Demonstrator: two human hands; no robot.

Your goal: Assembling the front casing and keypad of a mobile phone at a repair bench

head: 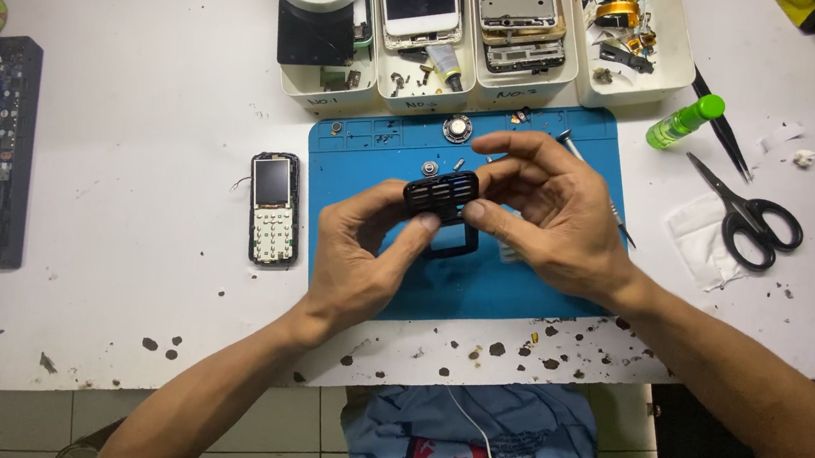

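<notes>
A black phone front cover (442, 202) — keypad grille above, open screen frame below — is held over the blue work mat (482, 286) on the bench (133, 183). It is pinched by the left hand (360, 254), thumb and forefinger closed on its lower left side, and by the right hand (548, 218), whose fingers (488, 217) are closed on its right edge and top. Both hands are thus shut on the cover, which is lifted clear of the mat.

Just left of the mat the bared phone body (273, 208) is laid, screen and keypad membrane up. Small screws and a round part (457, 128) are scattered along the mat's upper edge, near the white parts trays (631, 81). Scissors (747, 217) and a green bottle (682, 123) are set to the right.

The thin frame could be judged likely to crack if twisted between the two grips — and a slip could send it down among the loose screws, which would be knocked off the mat
</notes>
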